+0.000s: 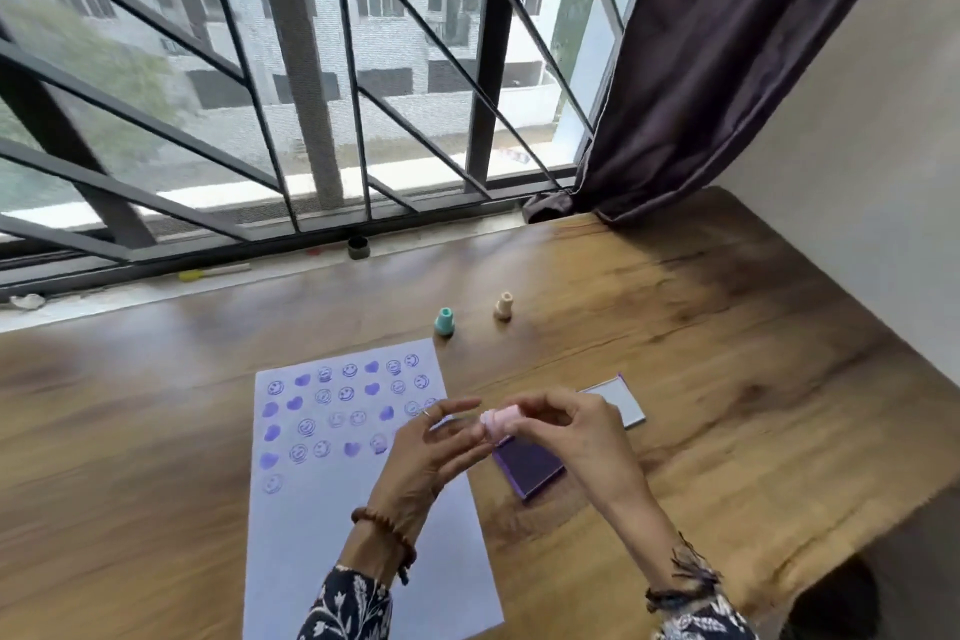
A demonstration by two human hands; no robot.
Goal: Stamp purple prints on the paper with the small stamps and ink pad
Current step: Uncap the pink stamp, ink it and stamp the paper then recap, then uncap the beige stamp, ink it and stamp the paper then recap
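A white paper [332, 535] lies on the wooden table, its upper half covered in rows of purple smiley and heart prints. My right hand [576, 437] holds a small pink stamp [496, 421] sideways above the paper's right edge. My left hand [431, 447] is beside it, fingers spread and touching the stamp's end. Right under the hands lies the open purple ink pad [527, 468], with its lid [621, 403] flipped back. A teal stamp [444, 321] and a beige stamp [503, 306] stand upright beyond the paper.
The wooden table [727, 379] ends at a window sill with a metal grille at the back. A dark curtain [701, 68] hangs at the back right beside a white wall. A small dark pot [358, 247] and a yellow-tipped pen [213, 272] lie on the sill.
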